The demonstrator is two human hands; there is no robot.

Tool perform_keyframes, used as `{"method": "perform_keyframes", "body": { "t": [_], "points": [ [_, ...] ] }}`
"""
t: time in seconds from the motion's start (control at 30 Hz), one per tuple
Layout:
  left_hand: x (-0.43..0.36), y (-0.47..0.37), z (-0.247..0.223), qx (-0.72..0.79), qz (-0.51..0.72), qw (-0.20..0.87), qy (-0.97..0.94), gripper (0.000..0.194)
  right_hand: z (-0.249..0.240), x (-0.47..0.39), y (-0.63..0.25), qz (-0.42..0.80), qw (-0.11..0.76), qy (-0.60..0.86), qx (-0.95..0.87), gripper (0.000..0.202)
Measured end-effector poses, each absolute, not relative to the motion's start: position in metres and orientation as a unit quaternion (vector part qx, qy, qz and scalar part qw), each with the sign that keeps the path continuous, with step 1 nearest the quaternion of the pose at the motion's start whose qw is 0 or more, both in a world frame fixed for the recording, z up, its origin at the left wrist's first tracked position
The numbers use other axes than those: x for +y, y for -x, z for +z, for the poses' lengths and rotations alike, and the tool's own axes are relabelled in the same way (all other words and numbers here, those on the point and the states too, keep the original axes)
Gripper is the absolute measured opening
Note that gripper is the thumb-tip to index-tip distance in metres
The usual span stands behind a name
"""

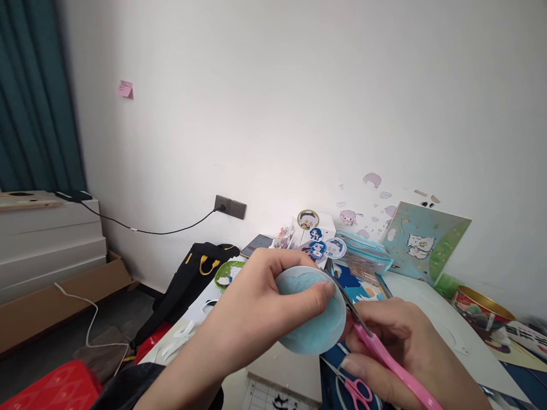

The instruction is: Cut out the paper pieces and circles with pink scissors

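My left hand (273,302) pinches a round, light blue paper disc (311,337) with a pale rim, the thumb lying across its face and the fingers behind it. In my right hand (401,341) is a pair of scissors (380,348) with long pink handles. Their dark blades meet the disc's right edge; how far they are apart is hard to make out. Below the right hand, a smaller pair of pink scissors (358,393) lies on the table. Behind the left wrist is a green-edged round cutout (226,275), partly covered.
Round character stickers (317,250) lean on a white box near the wall. A clear blue-edged pouch (365,253), an upright green folder (423,245) and an open round tin (482,307) stand right. Left are a black bag (188,285) and a red stool (55,390).
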State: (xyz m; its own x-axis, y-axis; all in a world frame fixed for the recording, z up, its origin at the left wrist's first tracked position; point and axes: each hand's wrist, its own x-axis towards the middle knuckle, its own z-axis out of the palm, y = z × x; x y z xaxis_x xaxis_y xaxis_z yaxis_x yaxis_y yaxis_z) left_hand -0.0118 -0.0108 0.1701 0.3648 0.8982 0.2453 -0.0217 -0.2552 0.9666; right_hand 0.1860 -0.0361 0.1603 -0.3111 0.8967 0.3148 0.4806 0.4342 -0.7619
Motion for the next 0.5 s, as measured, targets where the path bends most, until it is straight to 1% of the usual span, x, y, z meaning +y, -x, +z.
{"method": "perform_keyframes", "body": {
  "t": [0.17, 0.4, 0.47, 0.5],
  "points": [
    [-0.009, 0.012, 0.170, 0.335, 0.456, 0.511, -0.647, 0.028, 0.160, -0.033, -0.188, 0.257, 0.358, 0.446, -0.779, 0.010],
    [-0.010, 0.014, 0.170, 0.340, 0.447, 0.508, -0.653, 0.026, 0.160, -0.029, -0.196, 0.247, 0.295, 0.421, -0.821, 0.013],
    [-0.010, 0.014, 0.170, 0.341, 0.444, 0.505, -0.657, 0.026, 0.160, -0.028, -0.198, 0.238, 0.301, 0.443, -0.811, 0.012],
    [-0.010, 0.014, 0.170, 0.340, 0.442, 0.505, -0.659, 0.026, 0.160, -0.028, -0.199, 0.242, 0.289, 0.432, -0.820, 0.012]
  ]
}}
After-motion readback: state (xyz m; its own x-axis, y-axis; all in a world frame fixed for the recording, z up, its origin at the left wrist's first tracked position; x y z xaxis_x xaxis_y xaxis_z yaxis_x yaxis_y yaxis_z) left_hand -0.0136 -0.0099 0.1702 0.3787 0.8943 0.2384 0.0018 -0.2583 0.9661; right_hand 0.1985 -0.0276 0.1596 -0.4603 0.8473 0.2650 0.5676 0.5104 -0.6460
